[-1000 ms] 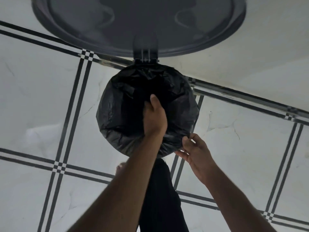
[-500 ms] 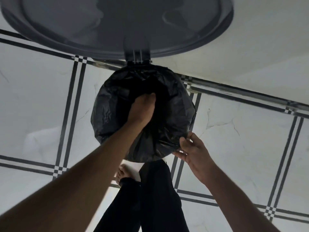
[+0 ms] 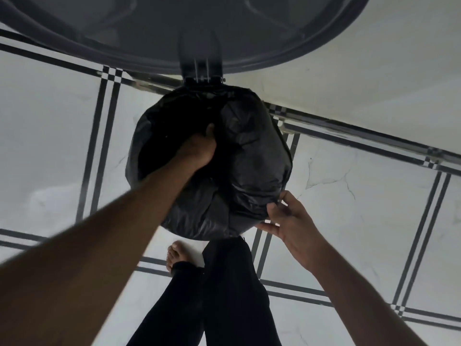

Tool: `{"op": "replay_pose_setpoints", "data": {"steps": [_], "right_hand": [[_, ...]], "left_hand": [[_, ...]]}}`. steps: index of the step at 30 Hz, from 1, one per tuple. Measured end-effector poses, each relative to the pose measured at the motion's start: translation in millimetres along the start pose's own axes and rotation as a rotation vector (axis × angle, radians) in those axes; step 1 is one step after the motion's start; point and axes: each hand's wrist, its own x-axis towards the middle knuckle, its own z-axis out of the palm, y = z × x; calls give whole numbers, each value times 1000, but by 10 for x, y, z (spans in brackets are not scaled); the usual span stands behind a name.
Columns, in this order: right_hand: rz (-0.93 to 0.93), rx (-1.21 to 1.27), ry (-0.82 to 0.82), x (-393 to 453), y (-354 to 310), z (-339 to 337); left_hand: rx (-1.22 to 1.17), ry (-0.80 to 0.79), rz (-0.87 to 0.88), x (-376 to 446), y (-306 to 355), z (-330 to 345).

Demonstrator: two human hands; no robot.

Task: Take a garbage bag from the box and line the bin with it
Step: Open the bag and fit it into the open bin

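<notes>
A black garbage bag (image 3: 252,156) is draped over the round bin, whose body it hides; only the hinge (image 3: 202,77) and the raised grey lid (image 3: 174,28) show. My left hand (image 3: 198,148) is sunk into the bag's dark opening, its fingers lost in the plastic. My right hand (image 3: 290,218) pinches the bag's folded edge at the bin's near right rim, thumb on top.
The bin stands on a white tiled floor (image 3: 361,208) with black line borders, against a pale wall (image 3: 361,78). My legs in black trousers (image 3: 224,283) and a bare foot (image 3: 178,254) stand just in front of the bin.
My left hand has gone deeper into the bag, toward the left of the opening. My right hand stays at the near right rim, holding the bag's edge.
</notes>
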Motion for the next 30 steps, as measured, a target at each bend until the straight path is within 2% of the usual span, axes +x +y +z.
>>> {"op": "replay_pose_setpoints", "data": {"steps": [5, 10, 13, 14, 19, 21, 22, 25, 27, 30], "right_hand": [[-6, -8, 27, -16, 20, 9], [-35, -54, 16, 35, 24, -23], [-38, -80, 23, 50, 37, -34], [-34, -84, 30, 43, 37, -33], [-19, -81, 64, -11, 0, 43], [-11, -80, 83, -30, -19, 66], [-6, -79, 96, -35, -26, 77], [6, -83, 151, -52, -61, 116], [13, -105, 202, -70, -92, 156], [-4, -102, 258, -168, -151, 220]], "left_hand": [[29, -101, 248, -180, -188, 348], [58, -297, 138, -72, -9, 769], [122, -285, 111, 29, -55, 706], [175, -251, 158, 29, -96, 634], [466, -88, 615, -315, -376, 126], [590, -66, 711, -383, -479, 9], [686, -100, 683, -390, -508, -33], [893, -327, 434, -331, -567, -122], [805, -340, 457, -323, -583, -200], [612, -232, 655, -431, -559, -344]]}}
